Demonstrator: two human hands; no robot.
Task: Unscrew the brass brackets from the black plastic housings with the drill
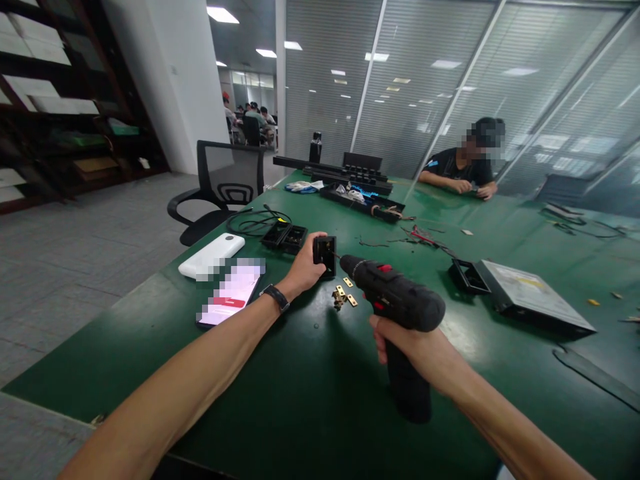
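Note:
Upright on the green table (280, 373), a small black open box (329, 259) is gripped at its left side by my left hand (304, 270). Small brass-coloured parts show inside it. My right hand (407, 340) is wrapped round the handle of a black cordless drill (395, 290) with red details. The drill points left, its bit tip at the box's open side; whether it touches a screw is too small to tell. Just below the box lie several flat brass plates (352, 301) and a little heap of brass pieces (339, 300).
Left of my left hand are a phone (235, 293), a white power bank (213, 257), black boxes (285, 237) and a cable. To the right lie a black frame (469, 277) and a silver-topped case (537, 297). A tray of wires stands behind; a person (463, 163) sits across the table.

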